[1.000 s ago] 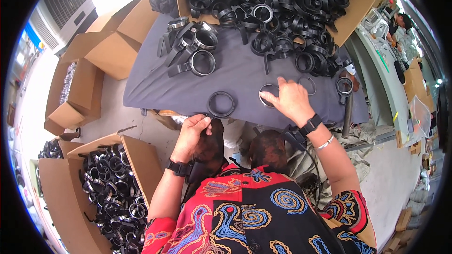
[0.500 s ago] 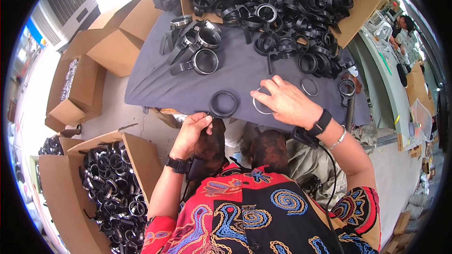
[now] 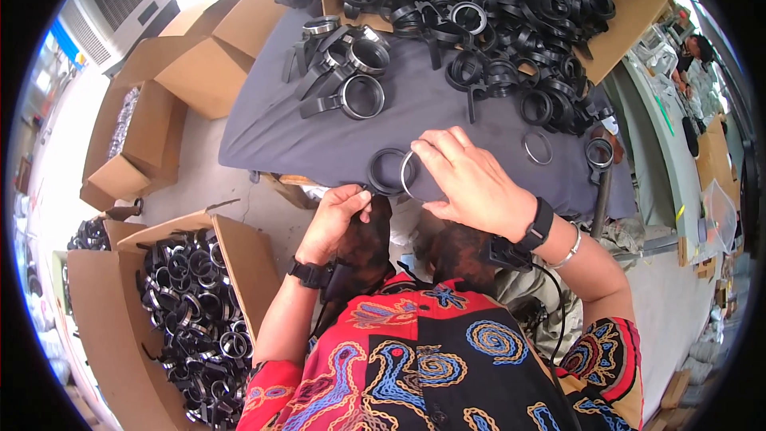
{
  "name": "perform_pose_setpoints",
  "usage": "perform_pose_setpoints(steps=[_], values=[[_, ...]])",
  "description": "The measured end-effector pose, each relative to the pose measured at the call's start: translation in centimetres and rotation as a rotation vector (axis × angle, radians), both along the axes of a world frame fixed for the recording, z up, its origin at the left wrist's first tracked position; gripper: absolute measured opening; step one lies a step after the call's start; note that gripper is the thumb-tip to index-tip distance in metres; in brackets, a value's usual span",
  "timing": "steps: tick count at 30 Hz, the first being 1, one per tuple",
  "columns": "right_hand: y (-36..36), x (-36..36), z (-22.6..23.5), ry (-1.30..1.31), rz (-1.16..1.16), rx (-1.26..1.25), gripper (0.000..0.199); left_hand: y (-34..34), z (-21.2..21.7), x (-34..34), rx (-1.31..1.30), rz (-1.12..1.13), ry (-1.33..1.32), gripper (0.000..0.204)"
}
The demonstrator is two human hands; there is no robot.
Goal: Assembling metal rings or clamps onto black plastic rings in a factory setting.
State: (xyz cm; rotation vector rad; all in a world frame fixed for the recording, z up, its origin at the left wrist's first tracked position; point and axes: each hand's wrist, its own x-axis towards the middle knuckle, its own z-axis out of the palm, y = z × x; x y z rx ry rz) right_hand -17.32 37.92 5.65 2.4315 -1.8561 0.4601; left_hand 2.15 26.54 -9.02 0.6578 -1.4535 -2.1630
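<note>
My left hand [image 3: 335, 219] pinches the short handle of a black ring [image 3: 372, 168] at the near edge of the grey cloth-covered table [image 3: 275, 140]. A thin silver metal ring [image 3: 404, 179] is between the fingers and thumb of my right hand [image 3: 483, 191]. It stands tilted at the right side of the black ring, overlapping its edge in view; whether they touch I cannot tell. Another silver ring [image 3: 527, 148] lies flat on the cloth beyond my right hand. Several handled black rings with silver rims [image 3: 345, 100] are grouped at the table's left.
A tipped cardboard box [image 3: 634, 20] spills a heap of black handled rings [image 3: 503, 32] over the table's far side. Lower left, an open box [image 3: 100, 335] holds many silver-rimmed rings [image 3: 191, 311]. One rimmed ring [image 3: 598, 153] sits at the right edge. A co-worker [image 3: 692, 56] is far right.
My right hand has moved left with the silver ring, from apart to right beside the black ring, and the ring is now tilted. My left hand keeps its hold on the handle.
</note>
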Motion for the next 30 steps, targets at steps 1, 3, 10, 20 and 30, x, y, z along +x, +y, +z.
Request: perform_pose_setpoints(steps=[1,3,10,20,30], values=[[-0.4,0.0,-0.6,-0.001,0.007,0.0,0.06,0.0,0.0,-0.1,0.002,-0.004,0.0,0.025],[-1.4,0.2,-2.0,-0.102,-0.054,0.098,0.069,0.1,-0.1,-0.1,0.004,0.001,-0.002,0.025],[-3.8,2.0,-2.6,-0.155,-0.149,0.293,0.066,0.5,0.2,0.1,0.04,0.01,0.013,0.022],[-5.6,2.9,-2.6,-0.034,-0.198,0.378,0.066,0.3,0.6,0.2,-0.003,0.009,-0.026,0.024],[-8.0,4.5,-7.9,-0.086,-0.025,0.012,0.037,1.0,0.6,1.1,0.089,0.114,0.011,0.012]])
